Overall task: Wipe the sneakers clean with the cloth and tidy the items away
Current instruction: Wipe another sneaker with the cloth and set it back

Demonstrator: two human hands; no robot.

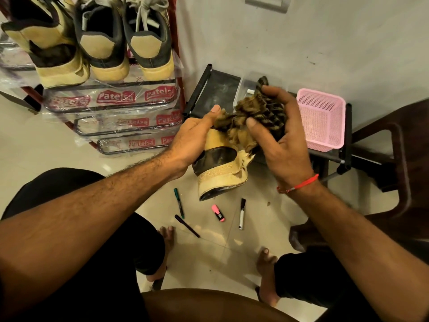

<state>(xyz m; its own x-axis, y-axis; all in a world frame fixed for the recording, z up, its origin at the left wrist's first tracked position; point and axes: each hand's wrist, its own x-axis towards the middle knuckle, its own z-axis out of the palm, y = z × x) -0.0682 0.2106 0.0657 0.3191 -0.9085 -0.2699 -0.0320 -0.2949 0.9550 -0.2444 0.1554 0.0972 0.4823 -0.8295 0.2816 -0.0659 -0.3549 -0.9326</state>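
My left hand (193, 139) grips a tan and dark brown sneaker (221, 169) by its upper, heel toward me, held in the air above the floor. My right hand (282, 145) holds a bunched brown striped cloth (253, 112) against the top of that sneaker, fingers curled round it. Three more sneakers (104, 40) of the same colours stand heel-out on the top shelf of a shoe rack at the upper left.
The plastic-wrapped rack (116, 105) stands at left. A pink mesh basket (322, 122) sits on a low black stand (346, 140) by the wall, next to a clear box. Several pens and markers (218, 212) lie on the tiled floor near my feet. A brown chair (399, 159) is right.
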